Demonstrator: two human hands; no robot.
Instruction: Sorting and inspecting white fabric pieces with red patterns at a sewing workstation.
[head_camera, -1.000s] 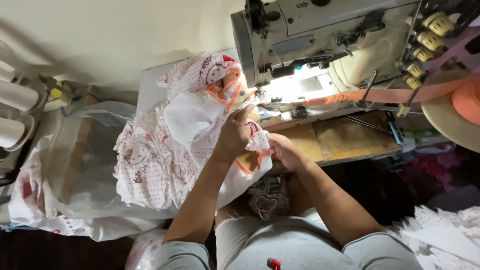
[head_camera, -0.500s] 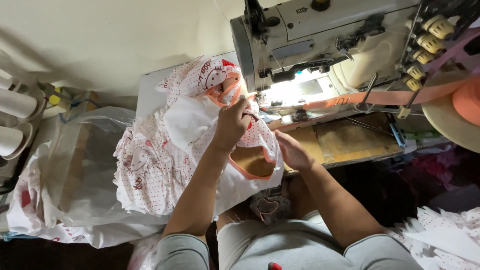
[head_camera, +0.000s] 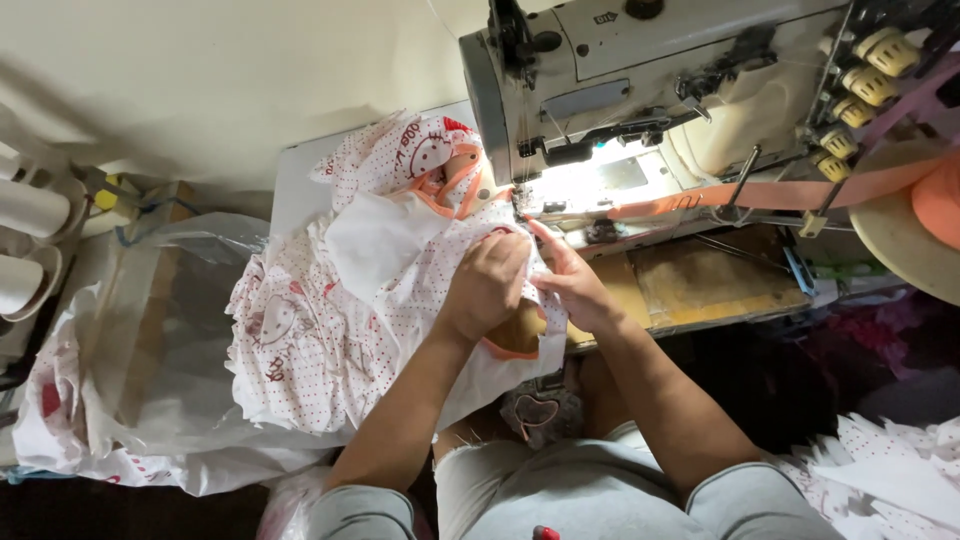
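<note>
A white garment piece with red dots and orange trim (head_camera: 330, 330) lies on the sewing table, piled toward the left. My left hand (head_camera: 490, 285) is curled on the fabric just in front of the needle area. My right hand (head_camera: 570, 280) pinches the same fabric edge beside it, fingers pointing toward the lit presser foot (head_camera: 522, 200) of the grey industrial sewing machine (head_camera: 640, 80). An orange binding tape (head_camera: 760, 195) runs from the right into the machine.
A roll of orange tape (head_camera: 940, 200) sits at the far right edge. Thread cones (head_camera: 30, 210) stand at the left beside a large plastic bag (head_camera: 120, 370). More dotted white pieces (head_camera: 890, 470) lie at the lower right.
Both hands have moved the fabric up toward the needle; the orange-trimmed opening seen between them earlier is now mostly covered by my hands.
</note>
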